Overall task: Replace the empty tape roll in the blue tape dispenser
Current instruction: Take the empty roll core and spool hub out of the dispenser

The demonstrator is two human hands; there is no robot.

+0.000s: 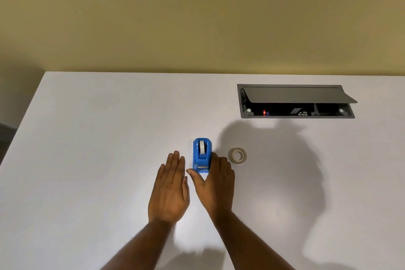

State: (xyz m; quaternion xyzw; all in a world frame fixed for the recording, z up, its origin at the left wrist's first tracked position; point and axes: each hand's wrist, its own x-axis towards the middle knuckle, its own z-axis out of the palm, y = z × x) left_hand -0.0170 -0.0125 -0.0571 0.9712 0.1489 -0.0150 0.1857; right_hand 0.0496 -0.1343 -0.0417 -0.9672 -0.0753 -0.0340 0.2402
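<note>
Hands (168, 190) flank the dispenser (202, 155), open and empty.
I judge nothing's swapped: old roll (201, 147) seated, new roll (237, 155) waiting on the desk (98, 138).

We see two bare forearms rising from the lower edge of the frame. Left hand (169, 190), lower centre; right hand (215, 186), just right of it. No sleeves, rings, watch or gloves. Fine hair on forearms.

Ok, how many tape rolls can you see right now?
2. One roll sits mounted in the blue dispenser; one loose roll lies flat on the table, right of the dispenser. None other visible.
</note>
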